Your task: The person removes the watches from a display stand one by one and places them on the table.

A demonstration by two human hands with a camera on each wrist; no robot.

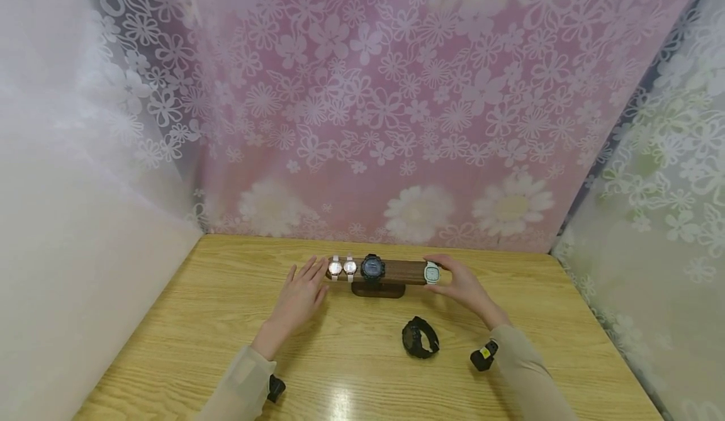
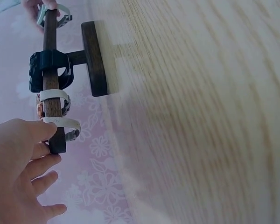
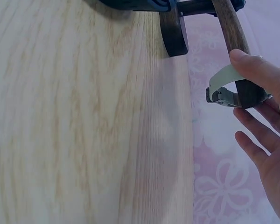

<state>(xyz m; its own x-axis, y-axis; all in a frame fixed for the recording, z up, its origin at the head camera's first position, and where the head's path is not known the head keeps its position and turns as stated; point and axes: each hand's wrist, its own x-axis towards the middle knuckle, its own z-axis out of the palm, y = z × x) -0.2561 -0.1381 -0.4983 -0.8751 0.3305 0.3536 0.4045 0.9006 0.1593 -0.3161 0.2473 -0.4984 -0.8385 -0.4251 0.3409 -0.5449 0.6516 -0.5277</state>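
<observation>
A dark wooden watch stand [image 1: 404, 272] has a horizontal bar on a short base. Two small watches with pale straps, a white-strapped watch [image 1: 335, 269] and a similar watch [image 1: 350, 267], sit around its left part, beside a chunky black watch [image 1: 372, 268]. My left hand [image 1: 298, 295] holds the bar's left end between thumb and index finger, right at the outermost pale strap [image 2: 60, 122]; its other fingers spread loosely. At the right end, my right hand [image 1: 461, 287] grips a mint-green square watch [image 1: 432, 274] that loops around the bar, thumb on its strap [image 3: 226, 77].
Another black watch [image 1: 420, 338] lies on its side on the wooden table [image 1: 351, 326], in front of the stand and left of my right forearm. A pink floral curtain [image 1: 362, 125] hangs behind the table, with pale sheets at both sides.
</observation>
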